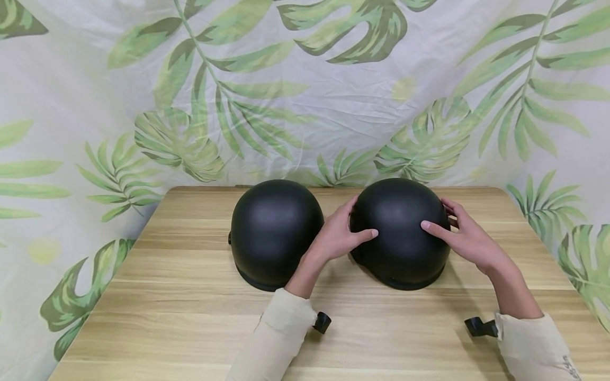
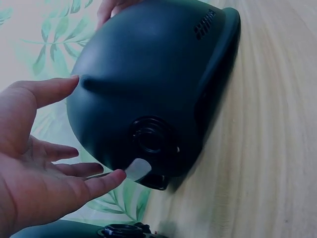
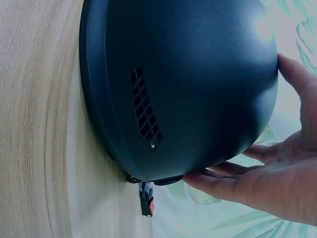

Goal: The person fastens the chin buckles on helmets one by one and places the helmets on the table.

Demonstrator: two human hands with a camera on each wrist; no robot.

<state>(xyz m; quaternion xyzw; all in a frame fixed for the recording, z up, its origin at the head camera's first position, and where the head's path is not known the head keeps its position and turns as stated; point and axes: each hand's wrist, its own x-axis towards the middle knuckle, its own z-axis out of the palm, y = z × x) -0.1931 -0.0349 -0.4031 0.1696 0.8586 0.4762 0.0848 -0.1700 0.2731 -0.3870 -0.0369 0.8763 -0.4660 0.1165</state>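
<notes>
Two matte black helmets stand on the wooden table, domes up. The right helmet [image 1: 400, 233] is between both hands. My left hand [image 1: 335, 233] spans its left side, thumb on the front of the dome, fingers spread beside a round black fitting [image 2: 149, 136] in the left wrist view. My right hand [image 1: 469, 238] lies along the other side, its thumb and fingertips touching the shell with fingers extended. A latticed vent [image 3: 147, 109] shows on that side, and a small black buckle with a red part [image 3: 147, 201] hangs below. The left helmet [image 1: 276, 233] sits beside my left wrist.
The light wood-grain table [image 1: 190, 328] ends at the back against a hanging cloth [image 1: 352, 90] with green leaf prints. Black mounts [image 1: 322, 322] stick out at both sleeve cuffs. My left forearm passes in front of the left helmet's right edge.
</notes>
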